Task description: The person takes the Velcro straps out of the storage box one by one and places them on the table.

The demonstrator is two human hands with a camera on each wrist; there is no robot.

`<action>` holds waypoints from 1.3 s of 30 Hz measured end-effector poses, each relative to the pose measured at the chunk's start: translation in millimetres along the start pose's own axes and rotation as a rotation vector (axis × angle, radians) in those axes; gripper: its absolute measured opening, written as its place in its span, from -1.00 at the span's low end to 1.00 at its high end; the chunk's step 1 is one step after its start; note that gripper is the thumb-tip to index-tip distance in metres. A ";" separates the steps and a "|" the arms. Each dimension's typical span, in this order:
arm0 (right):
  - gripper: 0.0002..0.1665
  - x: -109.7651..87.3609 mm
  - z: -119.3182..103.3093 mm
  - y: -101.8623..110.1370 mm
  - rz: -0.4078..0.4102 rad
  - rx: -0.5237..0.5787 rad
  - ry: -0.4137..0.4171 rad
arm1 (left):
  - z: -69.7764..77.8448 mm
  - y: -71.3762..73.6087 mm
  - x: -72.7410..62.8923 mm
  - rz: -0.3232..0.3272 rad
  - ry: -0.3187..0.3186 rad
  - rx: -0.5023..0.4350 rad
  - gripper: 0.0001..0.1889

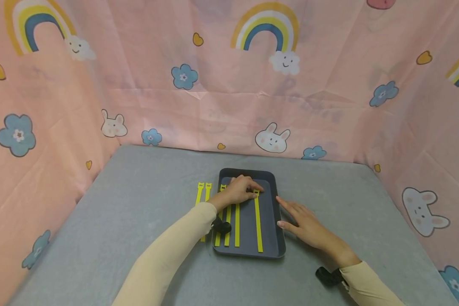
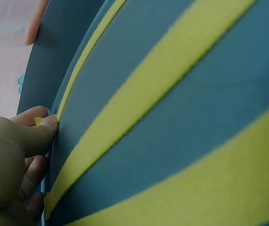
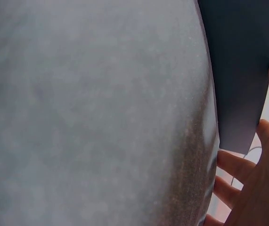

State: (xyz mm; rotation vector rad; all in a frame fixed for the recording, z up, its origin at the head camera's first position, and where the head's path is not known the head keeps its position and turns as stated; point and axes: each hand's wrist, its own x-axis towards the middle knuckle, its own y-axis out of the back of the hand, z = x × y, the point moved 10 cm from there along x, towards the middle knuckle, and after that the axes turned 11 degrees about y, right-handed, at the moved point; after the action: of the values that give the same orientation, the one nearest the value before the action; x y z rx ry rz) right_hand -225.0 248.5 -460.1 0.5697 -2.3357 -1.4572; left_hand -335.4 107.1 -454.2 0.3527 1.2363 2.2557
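Observation:
A dark grey rectangular tray (image 1: 269, 229) lies on the table with several yellow hook-and-loop cable ties in it. My left hand (image 1: 240, 189) reaches over the tray and pinches the slotted head of one cable tie (image 1: 258, 225), which lies lengthwise right of the others. In the left wrist view, thumb and finger hold that tie's end close to the tray wall. More ties (image 1: 237, 229) lie in the tray's left half, partly hidden by my left arm. Beside the tray's right wall, my right hand (image 1: 307, 225) has its fingers extended, fingertips at the tray's outer wall (image 3: 240, 75).
Two more yellow ties (image 1: 208, 191) lie on the grey table (image 1: 149, 204) just left of the tray, partly covered by my sleeve. A pink patterned cloth (image 1: 222, 106) hangs behind the table and along both sides.

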 end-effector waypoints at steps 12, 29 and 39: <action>-0.14 0.8 0.9 -0.9 -0.001 0.020 -0.007 | -0.6 -0.5 1.7 -0.015 -0.006 -0.034 -0.69; -0.15 1.8 3.2 -3.0 -0.002 0.016 -0.014 | 8.2 19.3 -1.0 -0.045 -0.030 -0.183 -0.66; -0.15 1.8 1.4 -1.1 0.009 0.011 0.007 | 23.2 37.5 -4.0 -0.041 -0.079 -0.252 -0.66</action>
State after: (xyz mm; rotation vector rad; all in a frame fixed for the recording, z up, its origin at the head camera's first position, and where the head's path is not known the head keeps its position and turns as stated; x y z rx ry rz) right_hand -227.1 248.3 -461.5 0.5655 -2.3388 -1.4373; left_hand -333.7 104.7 -410.0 0.3134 0.8981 2.3046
